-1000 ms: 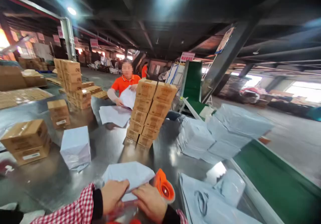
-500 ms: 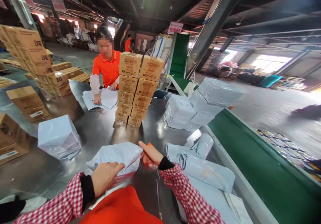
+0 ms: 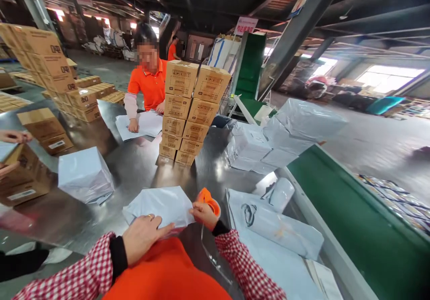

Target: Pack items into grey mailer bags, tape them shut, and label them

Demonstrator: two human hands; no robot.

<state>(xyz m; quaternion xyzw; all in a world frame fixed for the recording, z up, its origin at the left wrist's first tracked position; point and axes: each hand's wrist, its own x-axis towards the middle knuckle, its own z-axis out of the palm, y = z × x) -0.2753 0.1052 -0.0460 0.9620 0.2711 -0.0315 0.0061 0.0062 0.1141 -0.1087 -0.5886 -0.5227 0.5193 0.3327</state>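
Note:
A white plastic mailer bag (image 3: 161, 203), bulging around something box-shaped, lies on the metal table in front of me. My left hand (image 3: 144, 235) rests on its near left side, fingers stretched out. At the bag's right corner, the fingers of my right hand (image 3: 205, 215) are pinched together on the plastic. An orange tape dispenser (image 3: 211, 199) is right beside my right hand; whether the hand also touches it, I cannot tell. The bag's contents are hidden.
A wrapped white parcel (image 3: 85, 174) stands to the left, stacked cartons (image 3: 181, 82) ahead. Rolled white bags (image 3: 282, 228) lie right, beside a green conveyor belt (image 3: 352, 219). A co-worker (image 3: 148, 82) handles papers (image 3: 141, 125) across the table. Another person's hands (image 3: 15, 136) are far left.
My right hand's fingers have closed on the bag's corner, and the orange dispenser shows more fully. Another person's hands have appeared at the left edge. The view has shifted slightly.

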